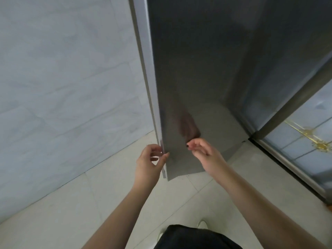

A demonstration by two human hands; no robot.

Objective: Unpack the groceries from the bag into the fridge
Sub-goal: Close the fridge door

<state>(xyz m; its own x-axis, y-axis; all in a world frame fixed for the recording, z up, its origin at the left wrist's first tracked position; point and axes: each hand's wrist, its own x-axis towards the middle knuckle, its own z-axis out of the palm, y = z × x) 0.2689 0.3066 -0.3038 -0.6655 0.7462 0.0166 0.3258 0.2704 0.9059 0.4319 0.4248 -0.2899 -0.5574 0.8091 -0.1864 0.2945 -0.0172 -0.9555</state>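
Plainly, setting: a person stands on a pale tiled floor (125, 203) beside a grey tiled wall (62, 78), facing a tall grey fridge (269, 60); no grocery bag and no groceries appear in this view.
Fridge door: the grey door (188, 78) stands slightly out from the cabinet, its leading edge (152, 105) turned toward the camera — whether it is being opened or shut cannot be told.
Step in hand: by my judgement, working the door so the shelves can be reached; nothing of the unpacking itself is visible as done.
Left hand: the left hand (149, 159) is at the lower part of the door's edge, fingers curled and a little apart, thumb near the front face; it looks to touch the edge rather than clamp it.
Right hand: the right hand (201, 151) hovers just in front of the door's face, fingers loosely bent and together at the tips, holding nothing; its dim reflection (188, 126) sits just above.
Doing it well: hook the left fingers firmly behind the edge, swing the door wide on a steady arc — and keep the right hand clear of the gap.
Risk: a fingertip-only hold may slip off the smooth edge.
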